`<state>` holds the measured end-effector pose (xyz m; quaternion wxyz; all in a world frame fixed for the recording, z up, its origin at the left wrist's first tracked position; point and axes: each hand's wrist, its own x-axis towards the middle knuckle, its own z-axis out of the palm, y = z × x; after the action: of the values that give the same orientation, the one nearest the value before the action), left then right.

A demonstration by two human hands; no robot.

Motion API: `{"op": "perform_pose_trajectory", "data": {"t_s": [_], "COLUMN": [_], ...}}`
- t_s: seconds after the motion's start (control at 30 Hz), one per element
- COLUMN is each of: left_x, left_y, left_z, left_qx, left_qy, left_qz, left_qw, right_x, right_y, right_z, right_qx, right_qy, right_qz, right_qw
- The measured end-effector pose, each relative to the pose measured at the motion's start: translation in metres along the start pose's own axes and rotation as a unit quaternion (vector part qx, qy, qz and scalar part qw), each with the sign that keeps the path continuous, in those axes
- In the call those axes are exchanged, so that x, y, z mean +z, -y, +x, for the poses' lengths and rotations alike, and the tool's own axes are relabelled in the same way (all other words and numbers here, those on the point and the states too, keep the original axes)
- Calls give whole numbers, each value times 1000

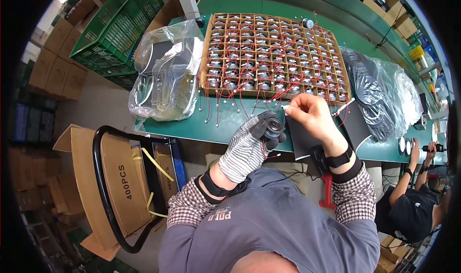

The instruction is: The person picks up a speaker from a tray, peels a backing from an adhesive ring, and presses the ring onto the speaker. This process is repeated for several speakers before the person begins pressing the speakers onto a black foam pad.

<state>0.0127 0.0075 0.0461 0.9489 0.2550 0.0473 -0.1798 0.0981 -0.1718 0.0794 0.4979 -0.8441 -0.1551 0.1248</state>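
My left hand (257, 138), in a grey-striped glove with dark fingertips, is closed around a small round speaker (274, 125). The speaker's dark ringed face is turned up, and a thin red wire with a white connector (278, 155) hangs below it. My bare right hand (312, 117) is at the upper corner of a black sheet with white edges (301, 137), thumb and forefinger pinched together. Whatever lies between those fingertips is too small to make out. A second black sheet (356, 123) lies to the right, partly behind my right wrist.
A divided cardboard tray (203, 76) of speakers with red wires fills the table's middle; a loose speaker (308, 23) sits on top. Plastic bags of black pieces flank it, left (168, 76) and right (384, 90). A green crate (115, 30) and a chair (98, 177) stand left; a co-worker (408, 205) sits right.
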Motion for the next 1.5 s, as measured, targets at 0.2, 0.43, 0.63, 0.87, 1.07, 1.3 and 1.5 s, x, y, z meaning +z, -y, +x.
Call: {"op": "perform_pose_trajectory", "data": {"t_s": [0.2, 0.43, 0.63, 0.87, 1.07, 1.3, 1.5], "left_x": [0, -13, -11, -17, -7, -6, -9], "left_y": [1, 1, 0, 5, 4, 14, 19], "left_z": [-4, -2, -4, 2, -2, 6, 6], "left_qx": [-1, -25, -82, -18, -50, 216, 310], "left_qy": [-8, 14, 2, 45, 19, -71, -90], "left_qz": [6, 43, 7, 34, 35, 220, 353], "left_qw": [1000, 999, 997, 998, 998, 949, 878], "right_x": [16, 21, 21, 29, 41, 19, 18], "right_y": [17, 22, 26, 10, 1, 0, 15], "right_z": [5, 10, 8, -12, -21, -21, -29], "right_qx": [-19, -9, 20, 50, 22, 78, 114], "right_qy": [42, 125, 142, 160, 146, 84, 96], "right_qz": [9, 92, 150, 336, 443, 359, 309], "right_qw": [999, 988, 978, 927, 884, 926, 939]}}
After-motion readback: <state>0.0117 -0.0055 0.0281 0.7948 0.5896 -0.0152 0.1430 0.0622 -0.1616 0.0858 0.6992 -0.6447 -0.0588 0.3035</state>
